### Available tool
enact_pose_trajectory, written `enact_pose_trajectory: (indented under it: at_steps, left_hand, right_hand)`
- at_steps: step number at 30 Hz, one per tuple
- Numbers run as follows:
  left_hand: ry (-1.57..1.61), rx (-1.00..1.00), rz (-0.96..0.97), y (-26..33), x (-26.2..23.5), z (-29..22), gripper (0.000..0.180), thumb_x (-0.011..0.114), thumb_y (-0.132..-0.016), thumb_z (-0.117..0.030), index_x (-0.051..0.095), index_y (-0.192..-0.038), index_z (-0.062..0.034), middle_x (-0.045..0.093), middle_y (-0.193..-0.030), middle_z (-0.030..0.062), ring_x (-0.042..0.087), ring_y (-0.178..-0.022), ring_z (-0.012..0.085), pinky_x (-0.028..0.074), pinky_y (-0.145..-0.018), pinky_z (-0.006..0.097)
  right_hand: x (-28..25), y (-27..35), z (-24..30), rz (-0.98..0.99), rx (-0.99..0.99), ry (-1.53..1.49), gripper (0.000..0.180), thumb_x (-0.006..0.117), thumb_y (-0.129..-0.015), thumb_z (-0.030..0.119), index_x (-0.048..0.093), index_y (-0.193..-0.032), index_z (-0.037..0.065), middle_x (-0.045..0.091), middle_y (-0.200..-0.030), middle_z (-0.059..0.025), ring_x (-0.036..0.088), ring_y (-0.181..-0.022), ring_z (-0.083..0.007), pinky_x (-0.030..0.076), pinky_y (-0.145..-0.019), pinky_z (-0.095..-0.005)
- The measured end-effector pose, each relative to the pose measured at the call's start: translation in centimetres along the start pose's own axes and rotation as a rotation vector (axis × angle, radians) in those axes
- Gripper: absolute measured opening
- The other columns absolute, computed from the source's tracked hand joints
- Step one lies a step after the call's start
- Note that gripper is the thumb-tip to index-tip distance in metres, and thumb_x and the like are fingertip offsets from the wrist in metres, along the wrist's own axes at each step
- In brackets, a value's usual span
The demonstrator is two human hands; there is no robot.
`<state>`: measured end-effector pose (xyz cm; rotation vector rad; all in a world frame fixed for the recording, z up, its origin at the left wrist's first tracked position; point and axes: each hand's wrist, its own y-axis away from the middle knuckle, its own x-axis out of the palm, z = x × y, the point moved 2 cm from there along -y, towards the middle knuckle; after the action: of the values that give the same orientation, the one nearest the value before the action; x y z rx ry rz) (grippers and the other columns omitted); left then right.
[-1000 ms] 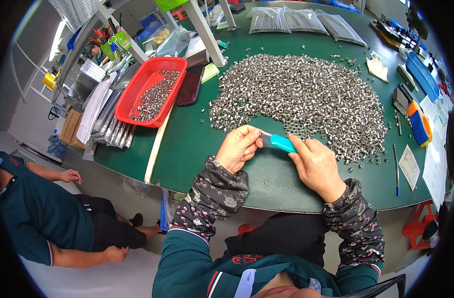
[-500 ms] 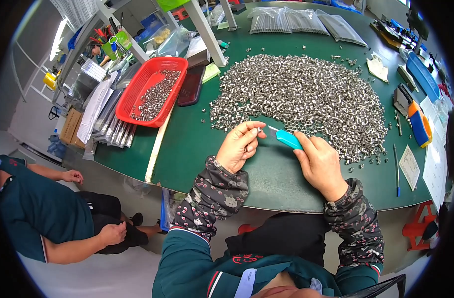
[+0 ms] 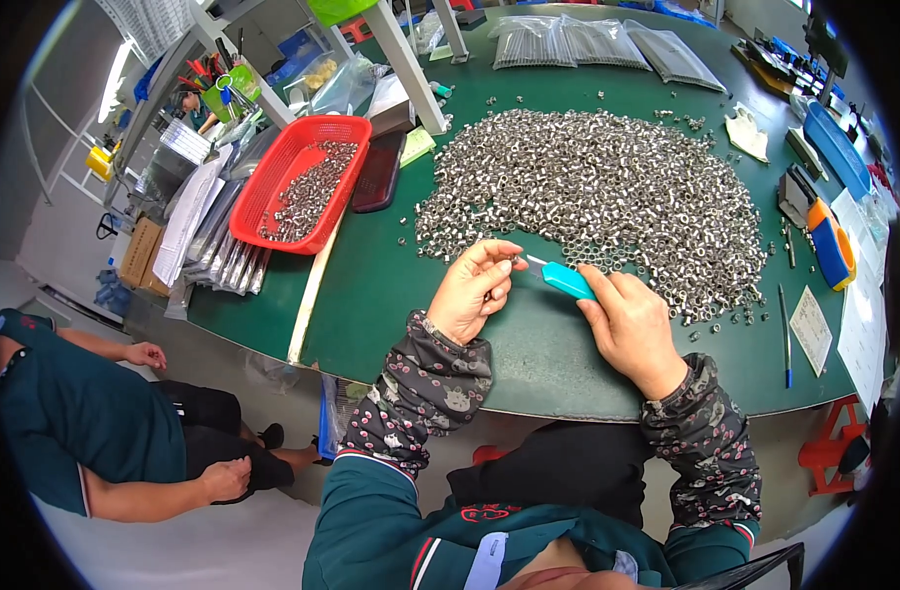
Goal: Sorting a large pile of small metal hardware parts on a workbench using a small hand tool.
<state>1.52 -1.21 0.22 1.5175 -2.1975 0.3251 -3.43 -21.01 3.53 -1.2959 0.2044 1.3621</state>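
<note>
My left hand (image 3: pixel 475 292) pinches a small metal ring (image 3: pixel 516 260) between thumb and forefinger, its other fingers curled in. In my right hand (image 3: pixel 632 323) is a teal utility knife (image 3: pixel 568 280), held by its handle with the blade pointing left. The blade tip reaches the ring at my left fingertips; whether it touches cannot be made out. Just beyond both hands spreads a big pile of small metal rings (image 3: pixel 598 182) on the green table (image 3: pixel 558 379). To the left, a red plastic basket (image 3: pixel 248 202) holds more of these rings.
A dark phone-like slab (image 3: pixel 379 172) lies beside the basket. Clear bags of parts (image 3: pixel 573 44) lie at the far edge. On the right are a pen (image 3: pixel 785 334), a paper tag (image 3: pixel 811 329) and a yellow-blue tool (image 3: pixel 832 246). Another person (image 3: pixel 106 413) sits at left.
My right hand has shifted slightly left, bringing the knife blade up to the ring in my left fingers. The left hand stays nearly still.
</note>
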Motion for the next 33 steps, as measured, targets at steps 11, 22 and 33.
enact_pose_trajectory:
  at_steps: [11, 22, 33]
  left_hand:
    - [-0.056, 0.009, -0.014, -0.5, 0.1, 0.0, 0.017, 0.045, -0.086, -0.003, 0.048, -0.103, -0.0016, 0.054, -0.090, 0.0086, 0.038, -0.052, 0.0021, 0.028, -0.038, 0.013]
    - [0.399, -0.070, -0.192, 0.4, -0.1, -1.2, 0.005, 0.047, -0.085, -0.010, 0.047, -0.086, -0.0048, 0.050, -0.076, 0.0068, 0.040, -0.055, 0.0098, 0.031, -0.039, 0.019]
    - [-0.416, 0.582, -0.700, -0.6, -12.8, -20.7, 0.063, 0.043, -0.082, -0.054, 0.044, -0.119, -0.0032, 0.033, -0.132, 0.0127, 0.017, -0.127, 0.0215, 0.009, -0.102, 0.039]
  right_hand:
    - [-0.1, -0.2, -0.4, -0.002, -0.006, 0.010, 0.032, 0.061, -0.072, 0.014, 0.054, -0.103, 0.006, 0.048, -0.066, -0.0075, 0.052, -0.062, -0.0232, 0.044, -0.053, -0.0340]
    - [-0.2, 0.4, -0.5, -0.039, -0.053, 0.029, 0.035, 0.060, -0.071, 0.008, 0.053, -0.105, 0.003, 0.046, -0.066, -0.0095, 0.048, -0.061, -0.0256, 0.039, -0.052, -0.0360]
    - [-0.2, 0.0, -0.2, -0.016, -0.059, 0.036, 0.037, 0.061, -0.069, 0.008, 0.053, -0.105, 0.004, 0.046, -0.067, -0.0094, 0.049, -0.061, -0.0253, 0.040, -0.052, -0.0358]
